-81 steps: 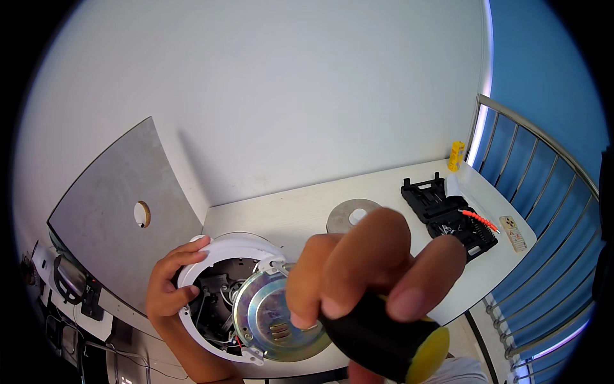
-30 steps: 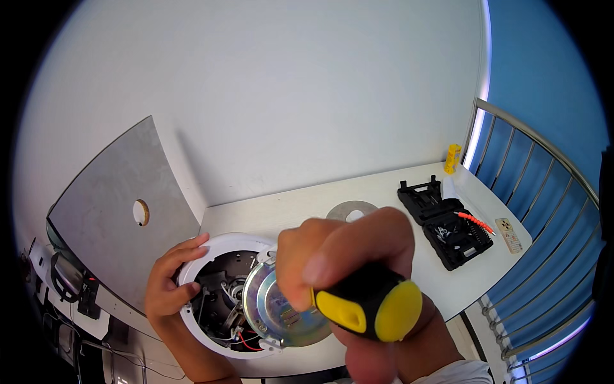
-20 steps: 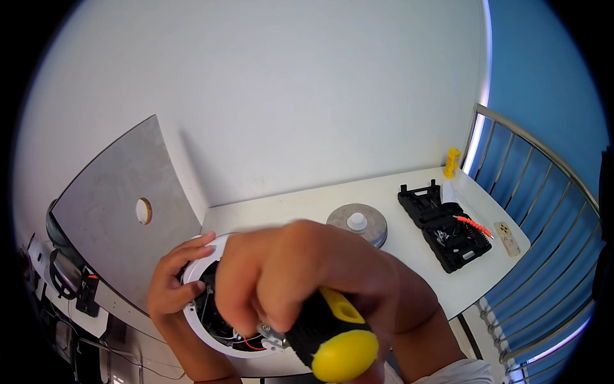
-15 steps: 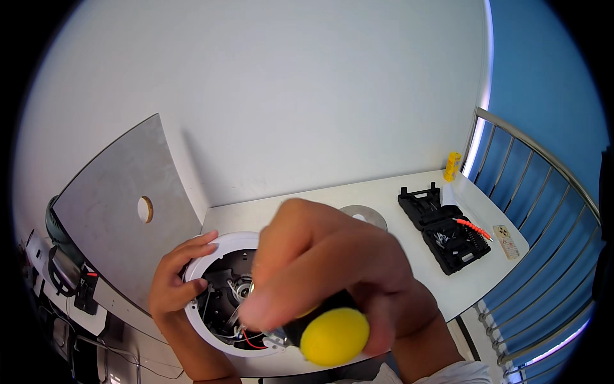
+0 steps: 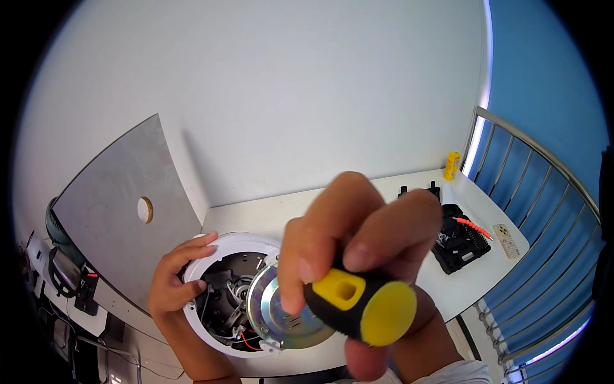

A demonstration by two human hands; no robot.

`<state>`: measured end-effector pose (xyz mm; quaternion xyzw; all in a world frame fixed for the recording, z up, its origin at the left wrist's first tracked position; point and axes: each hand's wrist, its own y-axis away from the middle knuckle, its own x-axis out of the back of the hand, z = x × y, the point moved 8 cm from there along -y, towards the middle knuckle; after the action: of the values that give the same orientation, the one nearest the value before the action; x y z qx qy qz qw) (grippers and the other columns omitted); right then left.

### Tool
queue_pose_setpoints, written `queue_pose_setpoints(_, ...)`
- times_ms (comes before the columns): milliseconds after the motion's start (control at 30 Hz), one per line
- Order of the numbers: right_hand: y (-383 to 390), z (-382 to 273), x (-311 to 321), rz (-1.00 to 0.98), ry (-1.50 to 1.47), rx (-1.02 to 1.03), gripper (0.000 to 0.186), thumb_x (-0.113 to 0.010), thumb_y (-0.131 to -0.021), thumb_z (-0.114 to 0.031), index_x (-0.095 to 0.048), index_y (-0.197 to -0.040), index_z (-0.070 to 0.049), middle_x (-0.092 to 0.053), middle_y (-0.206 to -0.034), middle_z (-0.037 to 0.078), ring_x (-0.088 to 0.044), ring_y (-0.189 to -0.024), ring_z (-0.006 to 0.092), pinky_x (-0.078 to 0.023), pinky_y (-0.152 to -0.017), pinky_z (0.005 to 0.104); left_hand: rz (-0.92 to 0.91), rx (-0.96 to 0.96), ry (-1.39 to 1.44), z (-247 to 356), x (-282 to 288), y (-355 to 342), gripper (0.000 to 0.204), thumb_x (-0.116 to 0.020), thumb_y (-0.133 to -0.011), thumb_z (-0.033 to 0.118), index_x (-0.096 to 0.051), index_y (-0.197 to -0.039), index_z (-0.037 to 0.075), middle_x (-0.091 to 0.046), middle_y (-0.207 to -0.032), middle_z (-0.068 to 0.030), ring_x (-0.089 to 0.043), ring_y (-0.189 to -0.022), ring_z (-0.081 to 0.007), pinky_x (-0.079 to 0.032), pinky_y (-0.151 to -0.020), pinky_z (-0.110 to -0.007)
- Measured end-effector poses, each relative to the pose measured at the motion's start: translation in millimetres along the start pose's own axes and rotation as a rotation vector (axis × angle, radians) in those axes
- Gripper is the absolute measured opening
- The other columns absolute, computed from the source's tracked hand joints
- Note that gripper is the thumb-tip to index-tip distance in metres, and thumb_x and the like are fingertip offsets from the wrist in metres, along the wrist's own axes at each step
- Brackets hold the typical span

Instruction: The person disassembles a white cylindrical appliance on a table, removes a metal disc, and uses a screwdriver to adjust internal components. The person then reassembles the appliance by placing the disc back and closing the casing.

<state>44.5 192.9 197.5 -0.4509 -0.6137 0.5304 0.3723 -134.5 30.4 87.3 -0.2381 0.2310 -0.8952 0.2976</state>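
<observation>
My left hand [image 5: 178,275] grips the left rim of a round white appliance housing [image 5: 201,333], thumb inside and fingers over the outer edge. The housing's dark interior shows metal parts and a red wire [image 5: 251,344]. A shiny round metal plate [image 5: 268,313] with slots lies at its right side, overlapping the opening, with white tabs near its edge. Above the plate, close to the camera, my right hand [image 5: 377,237] is closed round the black-and-yellow handle of a screwdriver [image 5: 358,307]. The handle's end points toward me; its shaft and tip are hidden.
On the white table [image 5: 268,214], a black tool case [image 5: 460,253] with bits lies at the right, beside an orange flexible shaft [image 5: 474,228], a remote control [image 5: 506,242] and a yellow cylinder [image 5: 452,166]. A grey panel [image 5: 121,198] stands left. Metal railing [image 5: 543,173] borders the right.
My right hand, with the screwdriver, has lifted and shifted right, uncovering the metal plate and more of the housing. It now hides part of the tool case. My left hand keeps its place.
</observation>
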Motion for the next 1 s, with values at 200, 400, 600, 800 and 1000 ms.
queue_pose_setpoints(200,6.5,-1.3,-2.6,-0.04,0.004,0.026,0.061,-0.068,-0.077,-0.054,-0.059,-0.099,0.002,-0.06,-0.091,0.012,-0.057,-0.078,0.0181,-0.046,-0.067,0.0281,0.013,-0.008,-0.033,-0.8,-1.0,-0.7,0.057,-0.059,-0.058,0.003,-0.06,-0.115,-0.004,-0.05,-0.132,-0.0213,-0.05,-0.12,-0.0276,-0.035,-0.101,-0.034)
queue_pose_setpoints(400,1.9,2.3,-3.9,-0.043,-0.231,-0.184,0.063,-0.047,-0.085,-0.061,-0.055,-0.097,0.0,-0.059,-0.082,0.012,-0.056,-0.068,0.0169,-0.046,-0.062,0.0282,-0.011,-0.011,-0.027,-1.0,-2.0,-1.0,0.055,-0.061,-0.06,0.005,-0.06,-0.115,-0.003,-0.05,-0.131,-0.0214,-0.049,-0.121,-0.028,-0.034,-0.101,-0.035)
queue_pose_setpoints(600,-7.6,-0.6,-2.9,0.027,-0.07,-0.036,0.042,-0.067,-0.082,-0.039,-0.041,-0.097,-0.011,-0.048,-0.092,0.014,-0.054,-0.063,0.0191,-0.048,-0.058,0.028,-0.027,-0.019,-0.013,5.0,-4.5,-4.5,0.055,-0.061,-0.06,0.006,-0.06,-0.115,-0.003,-0.05,-0.131,-0.0211,-0.049,-0.121,-0.0282,-0.034,-0.102,-0.035)
queue_pose_setpoints(800,2.1,2.1,1.2,-0.007,0.048,-0.119,0.046,-0.048,-0.089,-0.05,-0.049,-0.099,-0.005,-0.054,-0.086,0.013,-0.057,-0.069,0.0218,-0.048,-0.065,0.0322,-0.006,0.015,-0.05,0.7,0.1,3.2,0.056,-0.06,-0.059,0.005,-0.06,-0.114,-0.003,-0.05,-0.131,-0.0212,-0.049,-0.121,-0.0283,-0.034,-0.102,-0.035)
queue_pose_setpoints(1000,-2.0,-1.3,1.4,0.109,-0.153,-0.084,0.038,-0.049,-0.092,-0.04,-0.048,-0.106,-0.004,-0.054,-0.088,0.017,-0.059,-0.066,0.0248,-0.049,-0.061,0.0336,0.053,0.076,-0.037,-2.6,0.1,2.5,0.056,-0.059,-0.059,0.004,-0.06,-0.114,-0.003,-0.05,-0.131,-0.021,-0.049,-0.121,-0.0283,-0.034,-0.102,-0.036)
